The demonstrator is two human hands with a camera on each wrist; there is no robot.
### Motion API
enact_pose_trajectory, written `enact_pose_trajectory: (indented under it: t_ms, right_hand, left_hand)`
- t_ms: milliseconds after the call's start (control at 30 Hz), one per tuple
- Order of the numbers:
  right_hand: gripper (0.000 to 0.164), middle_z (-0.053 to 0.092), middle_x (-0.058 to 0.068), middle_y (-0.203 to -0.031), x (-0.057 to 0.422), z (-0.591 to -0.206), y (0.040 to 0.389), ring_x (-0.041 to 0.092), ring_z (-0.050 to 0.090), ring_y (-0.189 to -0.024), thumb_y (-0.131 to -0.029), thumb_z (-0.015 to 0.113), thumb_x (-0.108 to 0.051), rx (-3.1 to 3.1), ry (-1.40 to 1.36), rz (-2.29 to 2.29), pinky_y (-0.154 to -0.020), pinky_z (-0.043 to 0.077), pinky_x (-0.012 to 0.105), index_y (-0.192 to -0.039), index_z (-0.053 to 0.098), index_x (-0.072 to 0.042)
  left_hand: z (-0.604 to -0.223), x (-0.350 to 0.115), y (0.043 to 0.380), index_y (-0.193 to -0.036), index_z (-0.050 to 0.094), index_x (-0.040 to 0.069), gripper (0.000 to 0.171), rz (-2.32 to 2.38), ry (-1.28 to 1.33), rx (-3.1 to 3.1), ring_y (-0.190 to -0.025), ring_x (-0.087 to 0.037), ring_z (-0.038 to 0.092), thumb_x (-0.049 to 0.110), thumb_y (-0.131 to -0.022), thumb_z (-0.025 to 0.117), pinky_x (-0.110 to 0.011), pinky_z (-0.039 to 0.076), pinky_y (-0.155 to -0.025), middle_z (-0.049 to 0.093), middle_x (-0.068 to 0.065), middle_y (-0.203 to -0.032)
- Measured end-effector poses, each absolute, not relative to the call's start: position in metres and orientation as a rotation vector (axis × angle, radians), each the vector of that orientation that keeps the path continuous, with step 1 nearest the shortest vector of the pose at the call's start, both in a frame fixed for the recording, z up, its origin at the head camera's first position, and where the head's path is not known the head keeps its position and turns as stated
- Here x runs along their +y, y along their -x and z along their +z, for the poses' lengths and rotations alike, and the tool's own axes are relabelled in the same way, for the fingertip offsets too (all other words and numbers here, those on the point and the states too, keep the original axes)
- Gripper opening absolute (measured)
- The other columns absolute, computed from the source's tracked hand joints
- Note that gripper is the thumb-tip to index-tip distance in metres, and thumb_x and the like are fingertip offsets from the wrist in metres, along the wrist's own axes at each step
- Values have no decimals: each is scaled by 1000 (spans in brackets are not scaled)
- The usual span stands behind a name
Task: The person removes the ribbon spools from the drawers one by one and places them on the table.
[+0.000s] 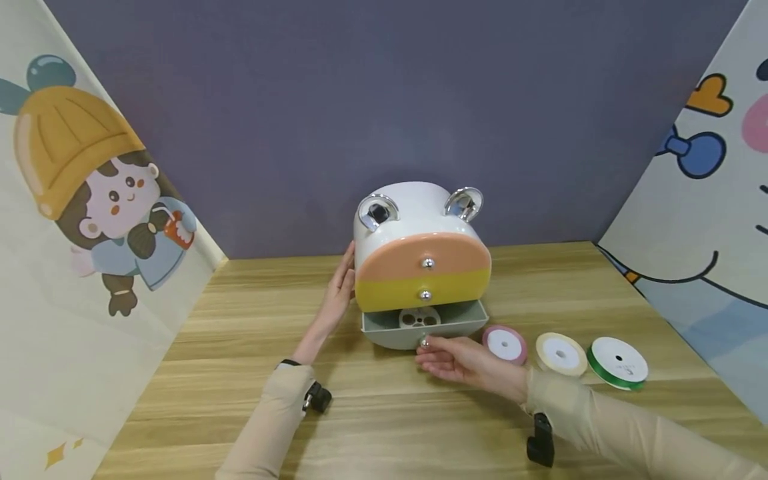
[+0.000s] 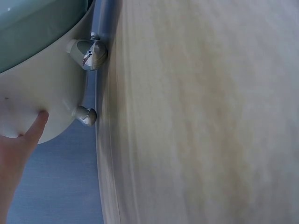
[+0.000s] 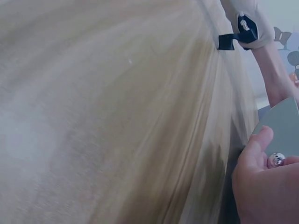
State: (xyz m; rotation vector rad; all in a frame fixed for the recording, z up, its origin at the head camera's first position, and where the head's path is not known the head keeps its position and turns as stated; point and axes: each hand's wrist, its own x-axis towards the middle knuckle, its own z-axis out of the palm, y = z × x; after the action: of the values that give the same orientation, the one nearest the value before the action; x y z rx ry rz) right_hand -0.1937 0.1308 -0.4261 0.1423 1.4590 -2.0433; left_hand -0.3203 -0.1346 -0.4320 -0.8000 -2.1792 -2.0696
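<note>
A small drawer cabinet (image 1: 414, 212) has a white body, two silver ears and coral, yellow and grey drawer fronts. Its bottom grey drawer (image 1: 387, 339) stands pulled out, and a white ribbon spool (image 1: 411, 320) lies inside. My right hand (image 1: 468, 363) is at that drawer's front, thumb and fingers around the silver knob (image 3: 276, 159). Against the cabinet's left side rests my left hand (image 1: 337, 299), fingers extended. In the left wrist view a fingertip (image 2: 43, 115) touches the pale curved wall near the silver feet.
To the right of the cabinet lie a pink-edged spool (image 1: 504, 344), a cream spool (image 1: 561, 354) and a green ribbon spool (image 1: 619, 362). The wooden table (image 1: 252, 360) meets a dark blue back wall (image 1: 288, 133). Cartoon-printed panels flank both sides.
</note>
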Motion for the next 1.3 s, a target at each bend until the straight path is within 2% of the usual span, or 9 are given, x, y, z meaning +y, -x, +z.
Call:
enact_pose_trajectory:
  t_ms: [133,333,567,1167,1300]
  right_hand:
    - [26,78,3,-87,131,-426,186,7,74,-78,-103,53,-19,1467,-140,-2028,-75,59,17,-106,69,1]
    - [32,78,2,-89,132,-425,177,6,73,-78,-102,55,-21,1495,-154,-1999,-76,59,17,-114,65,6]
    - [33,78,2,-88,132,-425,166,5,73,-77,-102,54,-22,1499,-163,-1980,-74,59,17,-115,65,7]
    - [34,78,5,-92,134,-423,144,7,74,-77,-99,59,-24,1516,-164,-1946,-75,60,19,-114,67,6]
    - [35,78,4,-92,135,-423,143,7,74,-78,-99,60,-24,1508,-138,-1947,-76,60,20,-115,66,7]
  left_hand:
    - [-431,-135,320,-159,15,35,52,-2070,787,-2195,-149,-33,31,37,-110,30,-59,46,-105,18,-3,-168]
    - [-424,-134,316,-161,12,30,53,-2088,779,-2207,-149,-38,29,21,-111,25,-62,43,-107,14,-8,-168]
    - [-406,-134,300,-161,11,23,53,-2083,789,-2240,-150,-39,27,19,-110,27,-60,43,-108,13,-11,-168]
    - [-405,-134,299,-161,12,21,53,-2083,783,-2231,-148,-40,31,18,-110,26,-61,43,-107,15,-13,-167]
    - [-416,-134,308,-161,11,24,53,-2089,779,-2217,-148,-40,31,16,-110,25,-61,43,-107,15,-11,-168]
